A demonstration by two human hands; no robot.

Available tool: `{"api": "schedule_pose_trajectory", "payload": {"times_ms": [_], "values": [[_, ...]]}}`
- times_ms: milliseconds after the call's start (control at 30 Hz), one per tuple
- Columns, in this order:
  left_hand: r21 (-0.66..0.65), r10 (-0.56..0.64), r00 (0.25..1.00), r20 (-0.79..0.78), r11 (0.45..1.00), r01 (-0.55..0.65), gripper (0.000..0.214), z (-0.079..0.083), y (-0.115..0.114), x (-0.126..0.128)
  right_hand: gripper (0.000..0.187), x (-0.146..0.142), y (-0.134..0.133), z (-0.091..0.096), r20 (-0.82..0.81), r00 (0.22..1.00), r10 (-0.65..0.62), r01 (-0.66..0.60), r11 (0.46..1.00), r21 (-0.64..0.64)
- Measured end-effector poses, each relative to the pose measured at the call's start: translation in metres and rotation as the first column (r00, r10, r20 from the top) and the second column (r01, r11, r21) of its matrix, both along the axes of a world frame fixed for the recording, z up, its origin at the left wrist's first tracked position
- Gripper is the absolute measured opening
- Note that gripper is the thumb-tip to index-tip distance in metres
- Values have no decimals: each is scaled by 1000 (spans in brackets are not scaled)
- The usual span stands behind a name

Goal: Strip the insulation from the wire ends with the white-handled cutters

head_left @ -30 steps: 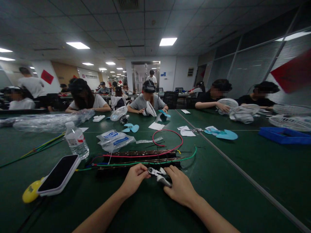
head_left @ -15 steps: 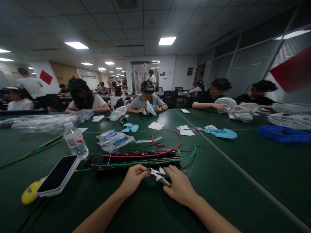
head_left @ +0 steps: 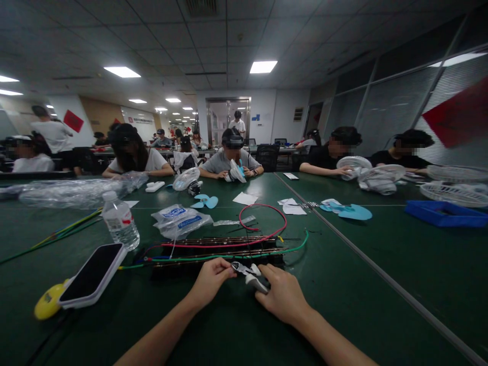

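My right hand (head_left: 281,292) grips a pair of cutting pliers (head_left: 242,269) by the pale grey handles, which stand apart. Their metal jaws point left toward my left hand (head_left: 211,278). Thumb and forefinger of that hand are pinched together at the tip of the jaws; whatever lies between them is too small to make out. Just beyond both hands, a dark bundle of long rails (head_left: 219,254) lies crosswise on the table. Along it run a green wire (head_left: 297,247) and a red wire (head_left: 285,216), the red one curling into a loop behind.
To the left are a phone (head_left: 93,274), a yellow round object (head_left: 49,301) and a water bottle (head_left: 121,222). Plastic bags (head_left: 181,221) lie behind the bundle. Farther off are blue fan blades (head_left: 206,201), a blue tray (head_left: 446,212) and several people seated with fan parts.
My right hand has shifted very slightly down at the plier handles. My left hand keeps its pinch at the jaws, and the view has moved a little.
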State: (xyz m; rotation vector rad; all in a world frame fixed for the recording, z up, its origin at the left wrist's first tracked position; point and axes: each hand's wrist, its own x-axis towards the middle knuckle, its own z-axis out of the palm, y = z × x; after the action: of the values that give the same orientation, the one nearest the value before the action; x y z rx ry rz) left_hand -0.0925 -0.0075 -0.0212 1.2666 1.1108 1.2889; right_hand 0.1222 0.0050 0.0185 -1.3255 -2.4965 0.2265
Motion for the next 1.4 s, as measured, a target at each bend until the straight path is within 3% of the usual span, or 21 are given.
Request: {"api": "schedule_pose_trajectory", "payload": {"times_ms": [367,867,1167,1400], "values": [[16,-11,999,-38,1000,12,10,2,-1,2,48,-2,4,-7,-63,997,49,-47,998,44],[51,-18,998,-58,998,21,12,-4,1,1,33,-1,2,-2,31,999,19,-20,1000,14],[43,-6,997,-83,999,10,15,1,-2,0,49,4,5,-2,0,999,51,-51,997,61],[32,-4,995,-95,999,7,17,4,-3,1,51,2,3,-2,-15,998,60,-59,998,38]]}}
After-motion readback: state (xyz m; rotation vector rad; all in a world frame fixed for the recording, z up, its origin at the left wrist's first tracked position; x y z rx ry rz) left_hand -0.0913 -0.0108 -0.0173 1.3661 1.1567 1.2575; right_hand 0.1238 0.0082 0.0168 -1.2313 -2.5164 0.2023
